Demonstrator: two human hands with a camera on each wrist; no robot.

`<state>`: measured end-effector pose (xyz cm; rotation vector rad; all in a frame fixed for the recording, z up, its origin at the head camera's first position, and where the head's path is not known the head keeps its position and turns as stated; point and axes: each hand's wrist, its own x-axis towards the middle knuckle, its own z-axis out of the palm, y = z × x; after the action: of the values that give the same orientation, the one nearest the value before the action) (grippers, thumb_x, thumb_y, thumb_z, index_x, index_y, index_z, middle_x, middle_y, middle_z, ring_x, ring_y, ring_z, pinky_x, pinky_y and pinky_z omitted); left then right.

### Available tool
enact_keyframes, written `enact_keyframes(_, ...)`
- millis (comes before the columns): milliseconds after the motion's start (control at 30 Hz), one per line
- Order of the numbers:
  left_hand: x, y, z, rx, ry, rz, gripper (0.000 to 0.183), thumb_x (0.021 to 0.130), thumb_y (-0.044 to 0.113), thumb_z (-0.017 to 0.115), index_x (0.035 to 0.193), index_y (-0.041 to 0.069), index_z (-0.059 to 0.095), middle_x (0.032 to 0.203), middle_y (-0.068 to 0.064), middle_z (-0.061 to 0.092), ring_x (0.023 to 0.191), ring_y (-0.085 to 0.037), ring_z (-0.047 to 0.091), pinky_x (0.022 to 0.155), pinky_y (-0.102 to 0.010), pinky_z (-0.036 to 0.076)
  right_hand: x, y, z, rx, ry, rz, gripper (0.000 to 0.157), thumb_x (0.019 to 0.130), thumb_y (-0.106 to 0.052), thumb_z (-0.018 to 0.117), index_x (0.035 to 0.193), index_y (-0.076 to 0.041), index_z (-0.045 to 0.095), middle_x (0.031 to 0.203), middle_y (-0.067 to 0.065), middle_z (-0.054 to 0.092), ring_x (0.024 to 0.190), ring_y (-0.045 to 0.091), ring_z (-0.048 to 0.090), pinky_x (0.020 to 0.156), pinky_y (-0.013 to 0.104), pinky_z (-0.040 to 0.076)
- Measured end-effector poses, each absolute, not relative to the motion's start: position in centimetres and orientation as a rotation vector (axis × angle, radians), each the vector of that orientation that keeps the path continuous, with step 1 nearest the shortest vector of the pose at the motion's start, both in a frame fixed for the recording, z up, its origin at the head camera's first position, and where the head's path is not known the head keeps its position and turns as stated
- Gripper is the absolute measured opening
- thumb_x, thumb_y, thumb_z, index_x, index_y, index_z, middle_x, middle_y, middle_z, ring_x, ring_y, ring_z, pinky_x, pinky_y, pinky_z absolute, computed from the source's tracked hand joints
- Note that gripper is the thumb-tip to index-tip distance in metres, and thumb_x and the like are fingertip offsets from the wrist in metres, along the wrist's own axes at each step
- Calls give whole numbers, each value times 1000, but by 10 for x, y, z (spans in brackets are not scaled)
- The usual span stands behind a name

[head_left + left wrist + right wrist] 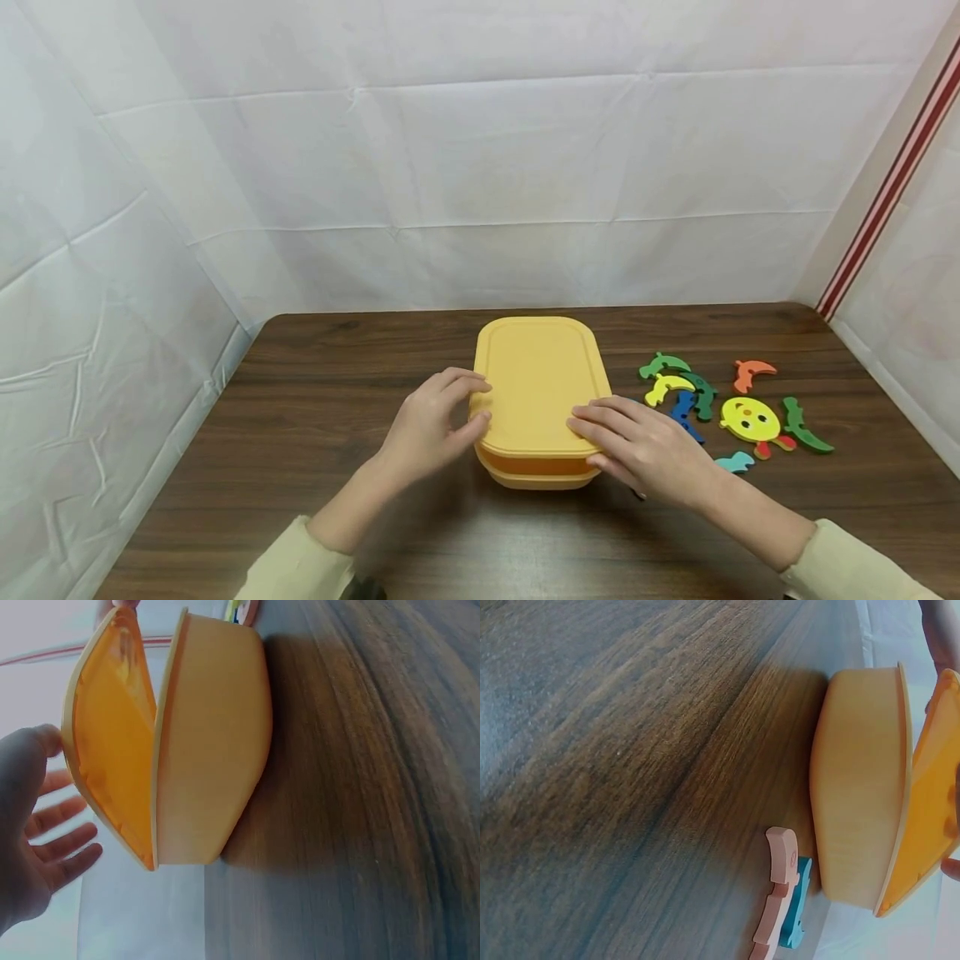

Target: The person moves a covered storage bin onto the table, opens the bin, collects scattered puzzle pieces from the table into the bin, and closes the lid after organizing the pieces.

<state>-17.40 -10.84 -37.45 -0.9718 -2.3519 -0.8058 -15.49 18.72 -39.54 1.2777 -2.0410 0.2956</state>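
Observation:
A yellow lid [532,387] tilts over a yellow plastic box [536,482], its near edge raised and a gap showing along the front. In the left wrist view, the underside of the lid [112,727] looks orange above the box wall [214,735]. My left hand [431,425] touches the lid's left edge with thumb and fingertips, the other fingers spread loosely. At the near right corner, my right hand [648,446] holds the lid, fingers over the top and thumb at the edge. What the box contains is hidden.
Right of the box lie several colourful curved pieces, among them a yellow one [667,386], an orange one [752,373] and a green one [804,427]. A round yellow smiling face [750,419] sits among them. Pink [776,892] and teal [796,904] pieces lie near the box.

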Motion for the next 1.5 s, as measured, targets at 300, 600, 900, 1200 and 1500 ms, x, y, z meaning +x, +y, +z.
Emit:
enact_keyframes(300,-190,-111,-370,-693,-2642,-1307,37,83,19,65,118,8,58,121,-3,57,107,-19,56,84,-33,52,-156,187,-395,1275,-2027,300,40,98,-35,39,118,-9,62,115,4,63,102,23,60,80,38,53)
enact_keyframes(600,-204,-114,-368,-332,-2769,-1744,42,88,25,60,127,10,52,123,-8,55,102,-24,60,81,-37,54,-156,186,-396,1275,-2013,304,40,98,-34,39,117,-9,63,114,4,64,101,23,60,79,38,53)
enact_keyframes(900,-208,-112,-373,-165,-2704,-2139,46,89,20,59,131,6,46,112,-16,59,90,-22,64,83,-41,53,-156,187,-397,1268,-2008,304,39,98,-34,40,117,-9,63,114,4,63,102,23,60,79,38,53)
enact_keyframes(1200,-208,-105,-379,-61,-2624,-2314,51,86,13,59,134,9,41,108,-17,62,80,-18,66,74,-38,56,-156,186,-399,1268,-2006,313,39,98,-34,40,117,-9,63,114,4,64,101,23,60,79,38,52)
enact_keyframes(1500,-208,-99,-383,27,-2533,-2420,54,84,5,57,135,10,39,108,-17,63,76,-17,65,65,-31,56,-156,187,-402,1269,-2016,323,39,97,-36,41,117,-9,63,115,4,63,103,23,59,79,38,52)
